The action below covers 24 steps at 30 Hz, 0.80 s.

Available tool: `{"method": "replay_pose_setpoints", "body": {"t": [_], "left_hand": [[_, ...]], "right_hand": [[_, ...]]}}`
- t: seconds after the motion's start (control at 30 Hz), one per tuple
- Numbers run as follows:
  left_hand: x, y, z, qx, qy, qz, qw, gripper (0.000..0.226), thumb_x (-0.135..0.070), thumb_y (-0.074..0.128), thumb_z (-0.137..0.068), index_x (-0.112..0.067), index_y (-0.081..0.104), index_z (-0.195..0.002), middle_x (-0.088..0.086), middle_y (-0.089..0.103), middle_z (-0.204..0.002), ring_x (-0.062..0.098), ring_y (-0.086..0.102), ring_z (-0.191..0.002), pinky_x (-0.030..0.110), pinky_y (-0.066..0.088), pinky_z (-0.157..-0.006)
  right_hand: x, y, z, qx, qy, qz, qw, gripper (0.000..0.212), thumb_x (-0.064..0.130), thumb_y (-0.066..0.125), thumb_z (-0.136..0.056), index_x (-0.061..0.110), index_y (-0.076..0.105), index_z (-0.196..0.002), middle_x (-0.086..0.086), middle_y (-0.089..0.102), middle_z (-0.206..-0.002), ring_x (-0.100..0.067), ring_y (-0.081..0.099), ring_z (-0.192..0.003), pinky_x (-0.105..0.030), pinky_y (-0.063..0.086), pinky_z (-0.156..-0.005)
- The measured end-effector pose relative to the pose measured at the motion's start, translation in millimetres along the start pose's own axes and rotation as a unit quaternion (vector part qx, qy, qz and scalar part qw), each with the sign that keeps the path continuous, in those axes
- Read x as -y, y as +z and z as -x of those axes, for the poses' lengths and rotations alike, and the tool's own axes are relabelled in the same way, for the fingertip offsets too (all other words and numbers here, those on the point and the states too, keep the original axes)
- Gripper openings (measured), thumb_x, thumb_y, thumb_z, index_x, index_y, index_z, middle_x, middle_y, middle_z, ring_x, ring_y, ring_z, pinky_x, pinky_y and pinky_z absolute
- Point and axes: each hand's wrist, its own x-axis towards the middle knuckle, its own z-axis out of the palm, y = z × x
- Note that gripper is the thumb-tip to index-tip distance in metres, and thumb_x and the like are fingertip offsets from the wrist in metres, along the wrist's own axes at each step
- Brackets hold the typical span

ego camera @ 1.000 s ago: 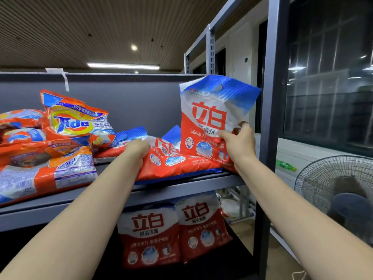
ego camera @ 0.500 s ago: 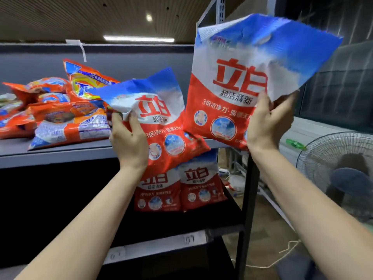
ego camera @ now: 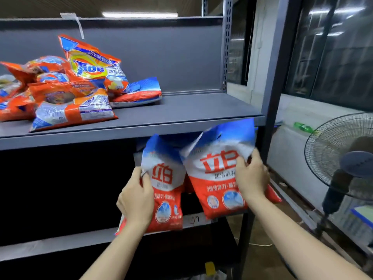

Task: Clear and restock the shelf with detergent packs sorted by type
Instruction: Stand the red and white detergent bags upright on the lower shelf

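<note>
- Two red, white and blue detergent packs are held upright in front of the dark lower bay of the shelf unit, just under the front edge of the upper shelf point(ego camera: 181, 110).
- The left hand point(ego camera: 137, 201) grips the left pack point(ego camera: 167, 186) at its left edge, thumb on the printed face and fingers curled behind it.
- The right hand point(ego camera: 252, 176) grips the right pack point(ego camera: 218, 172) at its right edge, thumb pressed on the face and fingers wrapped behind; this pack tilts a little to the left.
- The two packs sit just beside each other; their inner edges seem to overlap, though motion blur makes that uncertain.
- On the upper shelf a heap of orange Tide packs point(ego camera: 90, 65) lies at the left, one leaning up against the back panel.
- One more blue and red pack point(ego camera: 139, 93) lies flat just right of that heap, touching it.
- A paper label point(ego camera: 194, 219) sticks to the lower shelf's front rail, below and between the held packs.
- A standing fan point(ego camera: 343, 158) is at the right, beside the shelf post, with a green bottle point(ego camera: 302, 127) on the sill behind.
</note>
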Motion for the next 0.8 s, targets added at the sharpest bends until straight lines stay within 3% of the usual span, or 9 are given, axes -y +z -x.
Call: {"method": "replay_pose_setpoints", "body": {"t": [0.1, 0.2, 0.27, 0.37, 0.43, 0.53, 0.6, 0.67, 0.8], "left_hand": [[23.1, 19.6, -3.7, 0.021, -0.05, 0.019, 0.998, 0.017, -0.032, 0.043, -0.095, -0.025, 0.05, -0.082, 0.003, 0.058, -0.066, 0.037, 0.057, -0.073, 0.034, 0.038, -0.066], [42.5, 35.6, -22.7, 0.023, -0.073, 0.089, 0.993, 0.023, -0.024, 0.046, -0.095, -0.02, 0.045, -0.073, 0.005, 0.055, -0.059, 0.031, 0.056, -0.063, 0.033, 0.04, -0.059], [52.5, 44.2, -38.2, 0.033, -0.111, 0.165, 0.979, 0.022, -0.017, 0.049, -0.095, -0.017, 0.049, -0.074, 0.01, 0.059, -0.065, 0.031, 0.06, -0.064, 0.032, 0.045, -0.057], [55.8, 59.3, -56.1, 0.021, -0.17, 0.271, 0.947, 0.012, -0.016, 0.053, -0.096, -0.007, 0.06, -0.099, 0.018, 0.064, -0.091, 0.04, 0.063, -0.085, 0.04, 0.052, -0.072], [57.1, 75.9, -59.1, 0.013, -0.214, 0.322, 0.922, 0.023, -0.017, 0.052, -0.097, -0.011, 0.056, -0.119, 0.009, 0.058, -0.106, 0.03, 0.058, -0.098, 0.034, 0.045, -0.08], [73.7, 110.7, -53.3, 0.017, -0.194, 0.282, 0.94, 0.021, -0.024, 0.043, -0.101, -0.019, 0.049, -0.121, 0.009, 0.057, -0.114, 0.03, 0.057, -0.106, 0.033, 0.042, -0.082], [93.3, 132.4, -49.2, 0.012, -0.171, 0.229, 0.958, 0.037, -0.026, 0.035, -0.103, -0.01, 0.04, -0.136, 0.023, 0.055, -0.124, 0.037, 0.057, -0.109, 0.036, 0.043, -0.084], [113.4, 149.0, -47.6, 0.004, -0.165, 0.205, 0.965, 0.043, -0.034, 0.032, -0.103, -0.006, 0.036, -0.135, 0.028, 0.054, -0.122, 0.038, 0.058, -0.106, 0.037, 0.043, -0.084], [145.1, 169.6, -49.1, 0.042, -0.138, 0.132, 0.981, 0.07, -0.078, 0.02, -0.084, -0.018, 0.033, -0.118, 0.023, 0.059, -0.112, 0.038, 0.064, -0.097, 0.052, 0.052, -0.081]], "right_hand": [[-27.2, 29.3, 2.0, 0.059, 0.069, 0.013, 0.996, 0.038, 0.03, 0.046, -0.091, 0.016, 0.05, -0.126, -0.015, 0.065, -0.11, -0.038, 0.058, -0.103, -0.046, 0.045, -0.094], [-45.6, 51.3, -5.9, 0.072, 0.151, -0.052, 0.984, 0.048, 0.045, 0.039, -0.085, 0.025, 0.046, -0.128, -0.009, 0.065, -0.111, -0.035, 0.06, -0.102, -0.052, 0.049, -0.09], [-49.8, 61.0, -17.4, 0.062, 0.186, -0.099, 0.976, 0.042, 0.038, 0.039, -0.089, 0.022, 0.048, -0.127, -0.008, 0.064, -0.109, -0.03, 0.061, -0.097, -0.046, 0.051, -0.086], [-52.0, 72.7, -35.3, 0.036, 0.209, -0.146, 0.966, 0.033, 0.018, 0.037, -0.097, 0.008, 0.047, -0.127, -0.01, 0.059, -0.109, -0.025, 0.055, -0.094, -0.035, 0.044, -0.081], [-58.7, 86.6, -45.2, 0.031, 0.225, -0.152, 0.962, 0.033, 0.012, 0.035, -0.1, 0.003, 0.044, -0.13, -0.014, 0.054, -0.108, -0.024, 0.05, -0.089, -0.03, 0.04, -0.075], [-77.5, 116.6, -52.2, 0.076, 0.197, -0.118, 0.97, 0.038, 0.021, 0.028, -0.103, 0.01, 0.034, -0.138, -0.013, 0.053, -0.121, -0.023, 0.053, -0.092, -0.024, 0.05, -0.073], [-94.4, 136.2, -56.5, 0.105, 0.185, -0.084, 0.974, 0.046, 0.038, 0.031, -0.098, 0.019, 0.031, -0.14, -0.015, 0.055, -0.13, -0.031, 0.055, -0.109, -0.044, 0.048, -0.094], [-118.4, 153.5, -62.2, 0.131, 0.157, -0.063, 0.977, 0.051, 0.035, 0.044, -0.096, 0.025, 0.026, -0.143, -0.012, 0.052, -0.136, -0.033, 0.05, -0.122, -0.052, 0.041, -0.101], [-118.6, 160.6, -54.6, 0.141, 0.124, -0.107, 0.976, 0.06, 0.019, 0.05, -0.095, 0.026, 0.021, -0.147, -0.005, 0.044, -0.142, -0.025, 0.044, -0.13, -0.039, 0.037, -0.103]]}}
